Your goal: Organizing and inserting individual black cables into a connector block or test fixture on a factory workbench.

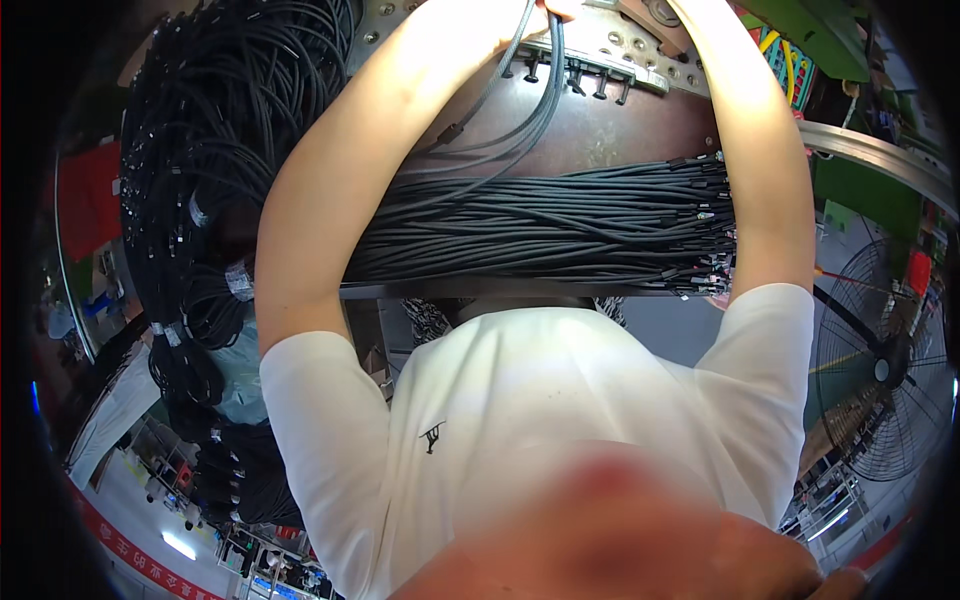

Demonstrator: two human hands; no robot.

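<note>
At the top edge my left hand (512,26) is partly cut off by the frame. Its visible fingers are closed round several thin dark cables (545,95), which hang from it and curve down to the left. Just beside the hand, a metal bar fixture (640,76) with small black pegs is mounted on the work surface (620,130). My right forearm (765,140) reaches up on the right, but the hand lies beyond the top edge. Between my arms and nearer my body, a wide layer of black cables (540,225) lies side by side, small connectors (712,225) at its right end.
Thick bundles of black cables (225,110) hang at the left, some bound with clear wrap (240,282). A large black fan (880,370) stands at the right. Green machine parts (815,35), yellow wires (788,72) and a curved metal rail (880,155) are at the upper right.
</note>
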